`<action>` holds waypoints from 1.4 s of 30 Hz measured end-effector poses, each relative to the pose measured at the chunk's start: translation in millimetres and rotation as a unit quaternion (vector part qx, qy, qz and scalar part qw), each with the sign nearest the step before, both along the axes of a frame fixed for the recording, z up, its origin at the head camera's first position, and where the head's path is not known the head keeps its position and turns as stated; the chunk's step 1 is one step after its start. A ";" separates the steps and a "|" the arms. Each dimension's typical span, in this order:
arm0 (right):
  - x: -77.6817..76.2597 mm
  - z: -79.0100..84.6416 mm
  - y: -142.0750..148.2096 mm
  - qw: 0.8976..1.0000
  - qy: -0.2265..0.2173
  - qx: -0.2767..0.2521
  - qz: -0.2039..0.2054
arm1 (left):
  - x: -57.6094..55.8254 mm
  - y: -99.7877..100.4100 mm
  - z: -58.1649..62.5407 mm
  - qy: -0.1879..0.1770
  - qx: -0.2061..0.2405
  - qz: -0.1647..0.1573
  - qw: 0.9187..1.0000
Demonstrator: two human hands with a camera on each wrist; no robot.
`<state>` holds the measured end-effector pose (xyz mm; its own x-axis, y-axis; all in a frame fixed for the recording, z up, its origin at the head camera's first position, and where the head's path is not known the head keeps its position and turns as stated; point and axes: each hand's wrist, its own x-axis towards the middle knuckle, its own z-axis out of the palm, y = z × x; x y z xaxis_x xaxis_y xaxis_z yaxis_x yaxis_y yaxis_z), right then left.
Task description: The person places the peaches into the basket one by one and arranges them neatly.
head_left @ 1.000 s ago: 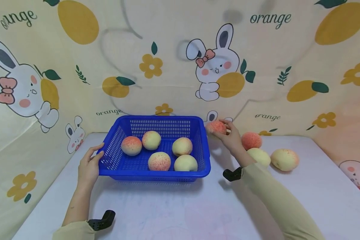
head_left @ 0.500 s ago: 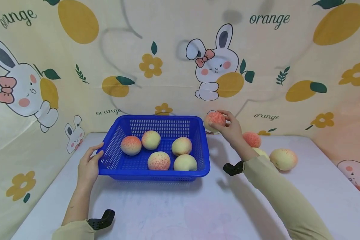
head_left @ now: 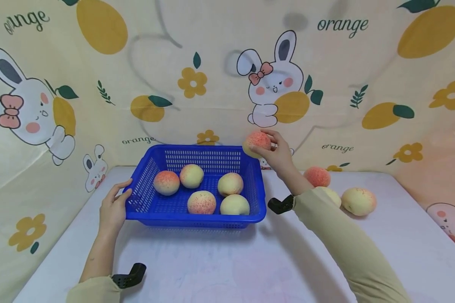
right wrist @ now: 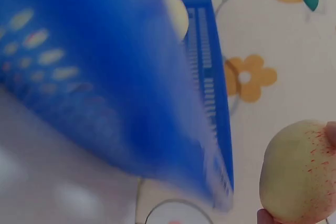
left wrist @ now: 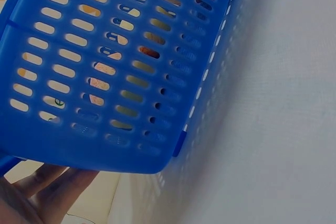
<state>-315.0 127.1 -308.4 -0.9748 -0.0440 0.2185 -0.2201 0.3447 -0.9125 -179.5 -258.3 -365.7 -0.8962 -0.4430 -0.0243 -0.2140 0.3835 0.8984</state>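
Observation:
A blue plastic basket (head_left: 195, 221) with slotted walls stands on the table, several peaches inside, among them a speckled peach (head_left: 201, 203) near the front. My left hand (head_left: 112, 209) holds the basket's left side, fingertips at the rim; in the left wrist view its fingers (left wrist: 65, 190) pass partly behind the end wall. With fingers and thumb around it, my right hand (head_left: 279, 155) grips a red-and-yellow peach (head_left: 256, 144) above the basket's back right corner. That peach (right wrist: 296, 174) shows on the right of the right wrist view, beside the blurred basket wall.
On the table right of the basket lie a red peach (head_left: 317, 176), a pale peach (head_left: 330, 196) partly behind the right sleeve, and a yellowish peach (head_left: 359, 201). A printed cloth (head_left: 212, 63) with rabbits and oranges hangs behind the white table (head_left: 212, 265).
My right hand has lifted the peach and carried it left, from beside the basket to over its back right corner. The left hand stays on the basket, which has not moved.

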 end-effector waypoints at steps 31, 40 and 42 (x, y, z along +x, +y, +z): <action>3.1 3.4 -72.5 0.992 -0.058 0.038 0.103 | -1.1 -0.8 -1.8 0.005 0.009 0.002 1.000; 0.5 -3.7 -84.3 0.982 -0.087 0.089 0.143 | -2.2 -1.6 -2.3 0.012 0.002 0.008 1.000; 0.0 -4.7 -87.3 0.980 -0.094 0.093 0.146 | -2.2 -1.8 -1.8 0.013 0.003 0.009 1.000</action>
<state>-315.0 39.7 -313.0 -0.9373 -0.3485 -0.0025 -0.1673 0.4563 -0.8739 -181.7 -260.0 -367.5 -0.8887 -0.4585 -0.0041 -0.1979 0.3754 0.9055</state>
